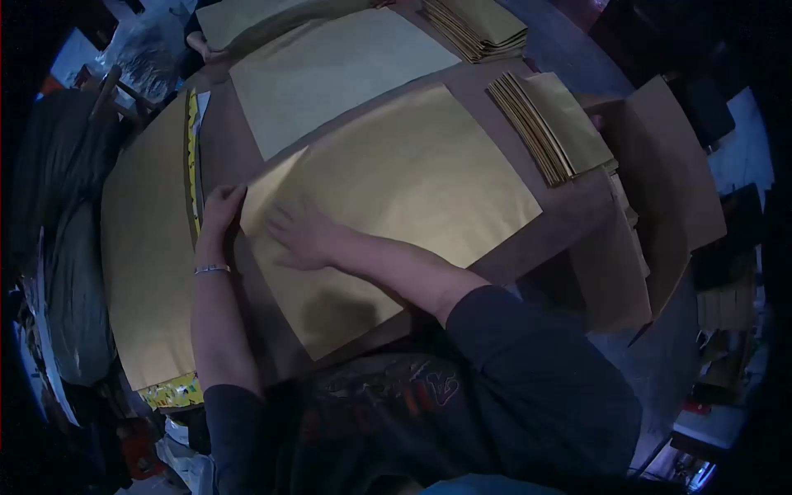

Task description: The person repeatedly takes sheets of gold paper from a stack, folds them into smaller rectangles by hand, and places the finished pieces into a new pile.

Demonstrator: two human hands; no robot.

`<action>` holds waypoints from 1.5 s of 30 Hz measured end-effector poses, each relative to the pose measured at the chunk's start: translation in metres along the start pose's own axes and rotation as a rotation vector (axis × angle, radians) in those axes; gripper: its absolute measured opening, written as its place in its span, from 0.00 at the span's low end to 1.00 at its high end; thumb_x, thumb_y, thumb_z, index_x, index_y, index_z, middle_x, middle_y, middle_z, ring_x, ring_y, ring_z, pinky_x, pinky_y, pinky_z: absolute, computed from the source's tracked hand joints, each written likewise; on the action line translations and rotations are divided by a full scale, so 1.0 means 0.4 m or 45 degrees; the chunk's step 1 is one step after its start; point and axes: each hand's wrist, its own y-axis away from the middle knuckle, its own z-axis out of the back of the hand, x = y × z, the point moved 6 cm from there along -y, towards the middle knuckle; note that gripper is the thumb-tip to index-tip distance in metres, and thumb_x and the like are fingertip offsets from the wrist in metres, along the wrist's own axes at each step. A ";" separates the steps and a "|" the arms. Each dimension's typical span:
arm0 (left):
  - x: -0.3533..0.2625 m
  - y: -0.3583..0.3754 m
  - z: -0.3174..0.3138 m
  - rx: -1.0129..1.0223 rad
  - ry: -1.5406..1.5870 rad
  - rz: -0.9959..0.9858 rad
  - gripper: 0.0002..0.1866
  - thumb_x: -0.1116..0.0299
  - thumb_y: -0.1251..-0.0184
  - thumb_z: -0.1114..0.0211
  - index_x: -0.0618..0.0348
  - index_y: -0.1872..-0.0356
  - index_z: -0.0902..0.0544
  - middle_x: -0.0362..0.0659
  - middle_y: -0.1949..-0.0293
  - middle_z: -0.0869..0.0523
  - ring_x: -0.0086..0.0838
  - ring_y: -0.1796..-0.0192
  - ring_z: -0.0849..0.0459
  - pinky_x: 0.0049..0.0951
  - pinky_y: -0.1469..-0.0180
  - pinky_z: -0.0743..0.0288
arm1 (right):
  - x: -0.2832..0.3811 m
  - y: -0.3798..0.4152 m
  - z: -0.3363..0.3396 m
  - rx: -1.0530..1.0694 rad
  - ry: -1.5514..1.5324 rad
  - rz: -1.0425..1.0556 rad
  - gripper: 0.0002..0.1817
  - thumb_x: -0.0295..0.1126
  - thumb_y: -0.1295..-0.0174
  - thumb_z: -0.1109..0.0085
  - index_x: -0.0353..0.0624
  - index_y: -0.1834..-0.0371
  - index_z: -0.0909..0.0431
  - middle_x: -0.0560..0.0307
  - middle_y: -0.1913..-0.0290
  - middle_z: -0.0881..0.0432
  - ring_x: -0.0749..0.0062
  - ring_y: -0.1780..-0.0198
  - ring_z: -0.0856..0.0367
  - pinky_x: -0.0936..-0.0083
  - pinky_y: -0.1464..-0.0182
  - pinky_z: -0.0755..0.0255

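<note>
A large sheet of brown kraft paper point(429, 165) lies across the table in front of me. My left hand point(221, 210), with a bracelet on its wrist, is closed at the sheet's left corner, thumb and fingers curled at the edge. A raised crease runs along the paper near that corner. My right hand point(305, 238) lies flat on the paper with spread fingers, slightly blurred, just right of the left hand.
Beyond lies another brown sheet point(346, 74), with a person's hand point(202, 48) at its far left. Folded paper stacks point(569, 124) sit at the right, beside an open cardboard box point(668, 165). A paper pile point(148, 247) stands at the left.
</note>
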 end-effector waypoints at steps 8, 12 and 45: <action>0.083 0.118 -0.052 0.096 0.535 0.331 0.22 0.59 0.32 0.35 0.70 0.48 0.22 0.45 0.54 0.16 0.27 0.51 0.20 0.30 0.48 0.26 | 0.304 0.287 -0.042 -0.106 -0.355 0.527 0.47 0.52 0.50 0.29 0.38 0.31 0.38 0.42 0.28 0.40 0.49 0.24 0.46 0.39 0.30 0.47; -0.026 0.340 -0.105 0.384 0.945 0.386 0.21 0.59 0.29 0.40 0.69 0.46 0.24 0.48 0.54 0.15 0.32 0.55 0.15 0.32 0.50 0.21 | 0.203 0.419 0.018 -0.191 -0.394 0.263 0.52 0.54 0.55 0.27 0.36 0.31 0.40 0.40 0.28 0.41 0.40 0.25 0.48 0.35 0.32 0.48; -0.040 0.573 -0.015 0.344 0.346 -0.620 0.09 0.72 0.37 0.35 0.63 0.58 0.15 0.48 0.45 0.17 0.36 0.45 0.18 0.35 0.39 0.25 | -0.084 0.813 0.288 -0.926 -0.555 -0.119 0.10 0.32 0.37 0.40 0.36 0.59 0.18 0.46 0.57 0.13 0.49 0.51 0.14 0.58 0.46 0.22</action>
